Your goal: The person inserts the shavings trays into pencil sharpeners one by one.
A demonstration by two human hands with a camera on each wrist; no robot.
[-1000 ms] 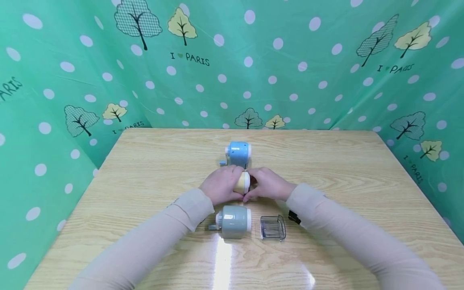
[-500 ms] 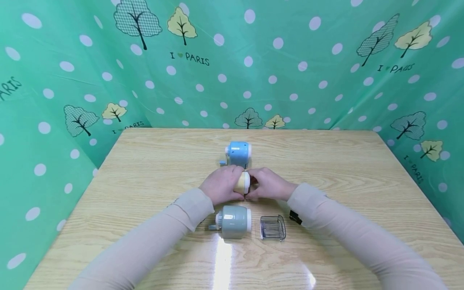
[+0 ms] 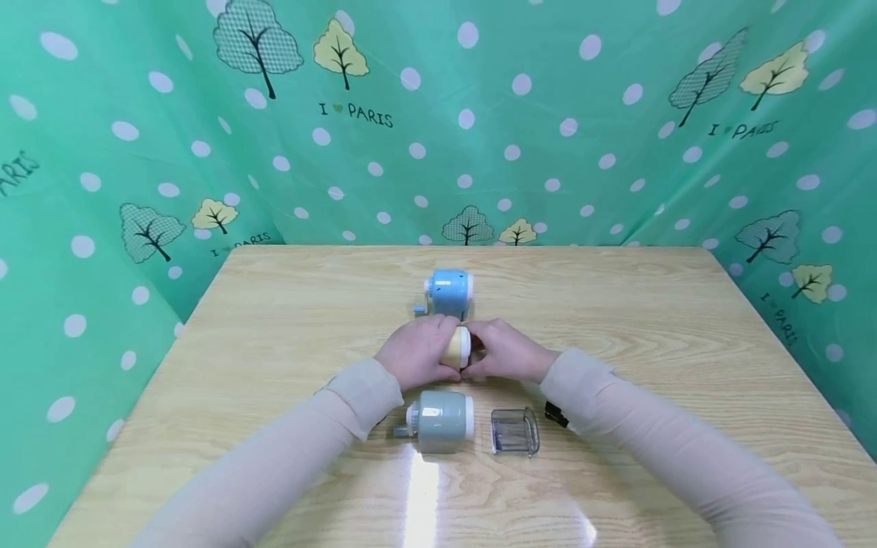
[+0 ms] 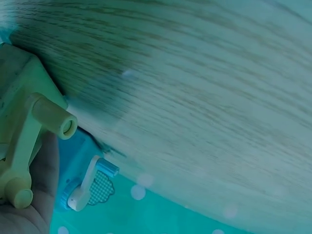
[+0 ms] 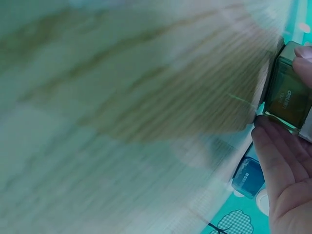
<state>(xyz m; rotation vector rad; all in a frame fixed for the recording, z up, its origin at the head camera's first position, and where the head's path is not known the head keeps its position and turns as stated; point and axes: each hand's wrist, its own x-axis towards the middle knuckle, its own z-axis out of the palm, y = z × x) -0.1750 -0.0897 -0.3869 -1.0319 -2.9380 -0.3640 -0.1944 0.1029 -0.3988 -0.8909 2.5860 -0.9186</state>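
Observation:
In the head view my left hand (image 3: 419, 352) grips a yellow hand-crank pencil sharpener (image 3: 452, 350) from the left. Its crank (image 4: 23, 141) shows in the left wrist view, the palm lying behind it. From the other side my right hand (image 3: 505, 350) reaches the sharpener's front. The right wrist view shows its thumb and fingers at opposite edges of the see-through shavings drawer (image 5: 285, 100), pinching it. Part of the sharpener is hidden by the hands. Just behind the hands stands a blue pencil sharpener (image 3: 449, 291); a grey-green one (image 3: 441, 418) is nearer the front.
A loose smoky clear drawer (image 3: 515, 432) lies right of the grey-green sharpener, close to the right forearm. All this is on a wooden table (image 3: 288, 320), with a green printed cloth (image 3: 384, 183) hanging around its back and sides.
The right thumb has shifted slightly along the sharpener's lower front edge. Both hands otherwise keep their places, and the head view has tilted a little.

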